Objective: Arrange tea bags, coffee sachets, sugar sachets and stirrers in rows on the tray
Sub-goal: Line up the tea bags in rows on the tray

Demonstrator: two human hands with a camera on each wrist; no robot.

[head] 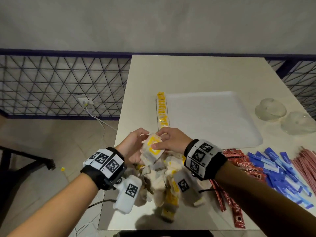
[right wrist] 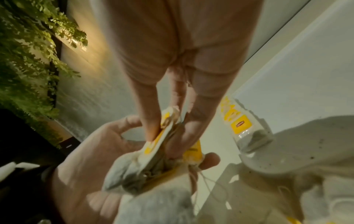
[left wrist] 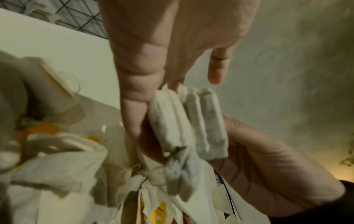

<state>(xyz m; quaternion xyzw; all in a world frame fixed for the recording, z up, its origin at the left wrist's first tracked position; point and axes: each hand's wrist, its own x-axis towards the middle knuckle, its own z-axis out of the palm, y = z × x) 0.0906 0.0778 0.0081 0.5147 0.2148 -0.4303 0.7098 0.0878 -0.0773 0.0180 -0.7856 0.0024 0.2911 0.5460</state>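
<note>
Red coffee sachets (head: 239,166), blue sugar sachets (head: 280,170) nearby, both hands (head: 153,142) pinching tea bags (head: 153,149).

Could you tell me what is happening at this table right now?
A person is sorting tea bags onto a white tray. Both hands, left hand and right hand, grip a small bunch of tea bags above a loose pile. One row of tea bags already lies along the tray's left edge. Coffee sachets, sugar sachets and stirrers wait beside the tray.
</note>
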